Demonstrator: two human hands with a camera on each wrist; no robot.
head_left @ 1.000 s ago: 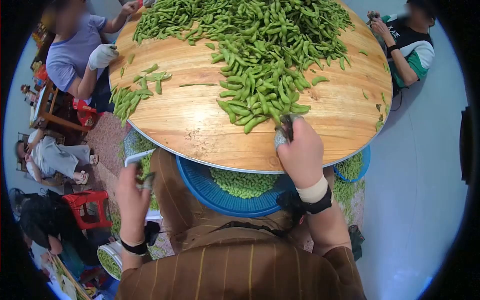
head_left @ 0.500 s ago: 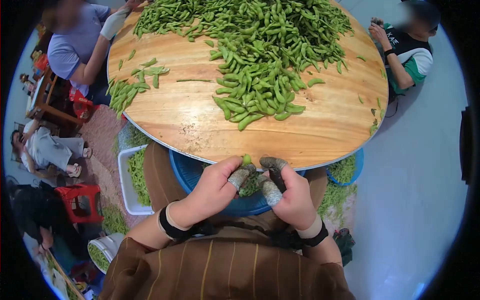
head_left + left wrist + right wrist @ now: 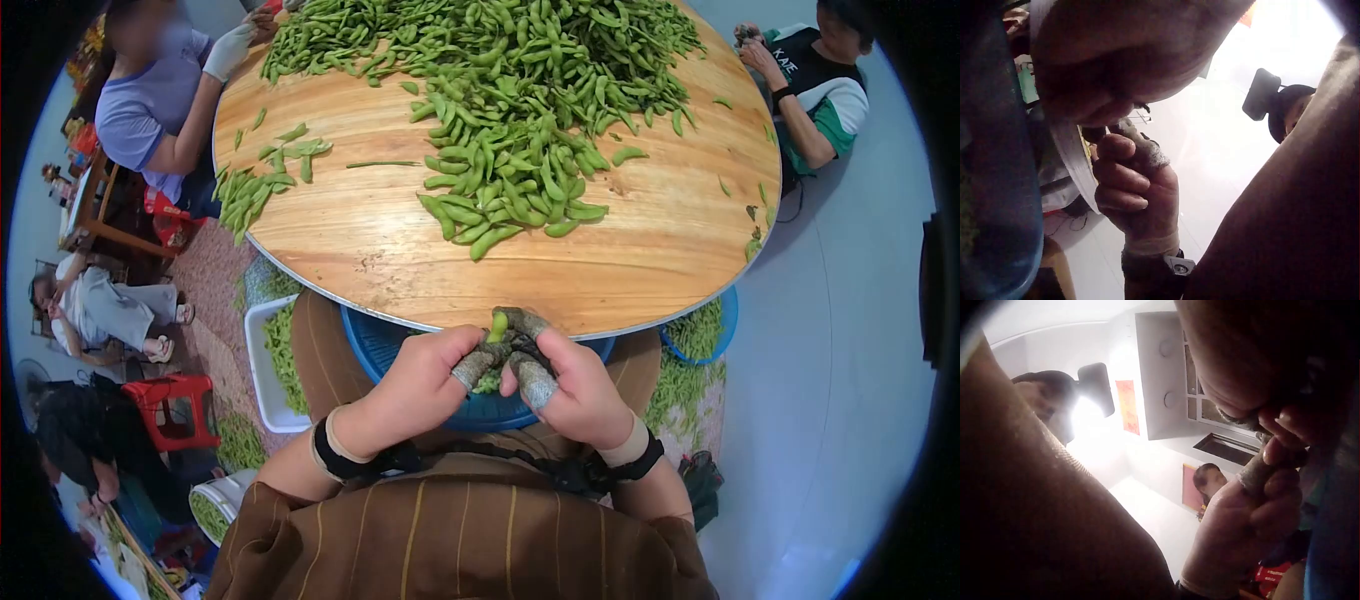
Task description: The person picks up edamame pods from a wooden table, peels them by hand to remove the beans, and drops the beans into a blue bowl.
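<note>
Both hands meet just off the near table edge, above a blue basin. Between their fingertips an edamame pod stands out green. My left hand pinches it from the left, and my right hand has thumb and fingers on it from the other side. Dark, soiled coverings and grey tape wrap the thumbs. In the left wrist view the right hand shows curled fingers; the right wrist view shows the left hand likewise curled. The pod's lower part is hidden by the fingers.
A big heap of edamame pods covers the far part of the round wooden table, with a smaller group at left. A white tub stands left of my legs, a blue basket to the right. Two people sit across the table.
My right hand has come back from the pile's near end to the table edge. The left hand has moved right from beside the white tub, and both have closed together around a pod.
</note>
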